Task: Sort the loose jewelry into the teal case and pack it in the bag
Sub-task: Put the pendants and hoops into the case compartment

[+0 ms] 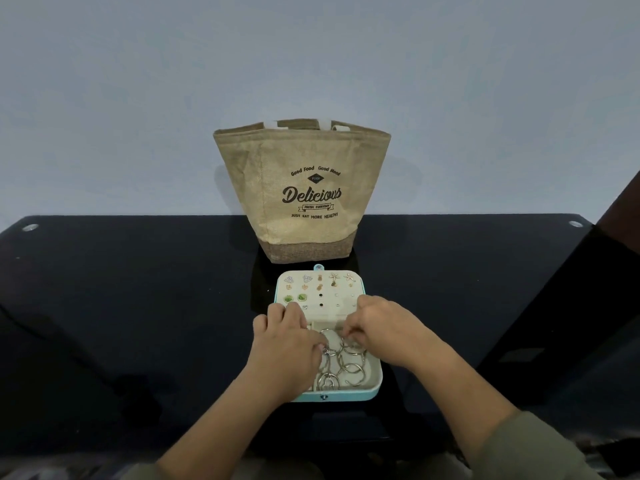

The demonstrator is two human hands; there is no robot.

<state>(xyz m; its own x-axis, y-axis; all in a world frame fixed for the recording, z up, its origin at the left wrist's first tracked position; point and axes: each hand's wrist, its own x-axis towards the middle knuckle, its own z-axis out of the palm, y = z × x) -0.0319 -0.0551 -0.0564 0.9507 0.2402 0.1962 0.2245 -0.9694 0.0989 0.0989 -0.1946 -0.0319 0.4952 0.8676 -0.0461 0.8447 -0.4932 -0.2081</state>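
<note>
Left hand (287,341) lies over the left half of the teal case (379,382), fingers curled down. Whether it holds anything cannot be told.

Case is open on the dark surface (138,289). Stud earrings (322,289) fill its far panel and silver hoops (346,362) are heaped in its near tray.

Right hand (377,327) is over the case's right half, fingertips pinching the farthest hoop.

Hoops lie between the two hands, just below both sets of fingertips. The right is nearer. The pile's long axis runs near to far.

Bag (304,202) stands upright just behind the case, mouth open.
</note>
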